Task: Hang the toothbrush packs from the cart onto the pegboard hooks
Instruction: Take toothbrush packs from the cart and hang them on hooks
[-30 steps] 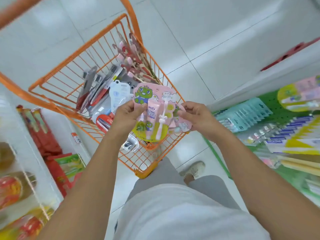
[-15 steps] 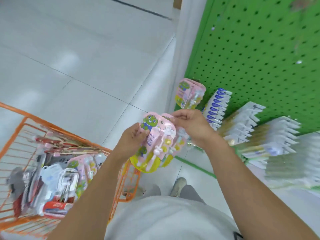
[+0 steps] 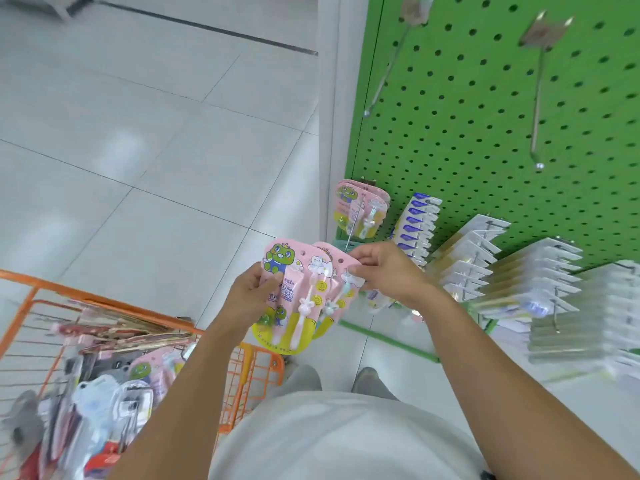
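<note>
Left hand (image 3: 251, 294) grips front pink toothbrush pack (image 3: 294, 289) by its left edge; right hand (image 3: 384, 268) pinches top edge of second pack (image 3: 337, 271) fanned behind it. Both held above white floor (image 3: 138, 150), between orange cart (image 3: 256, 368) corner and green pegboard (image 3: 485, 133). Hook (image 3: 353, 223) tip sits just beside right fingers, matching packs (image 3: 360, 209) hanging further back

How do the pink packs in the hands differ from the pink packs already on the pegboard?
The held pink packs are gripped by the left hand and right hand, fanned apart; the hung pink packs sit stacked on a hook. The held ones are off the green pegboard; the hung ones are against it. Both show the same green cartoon character.
</note>
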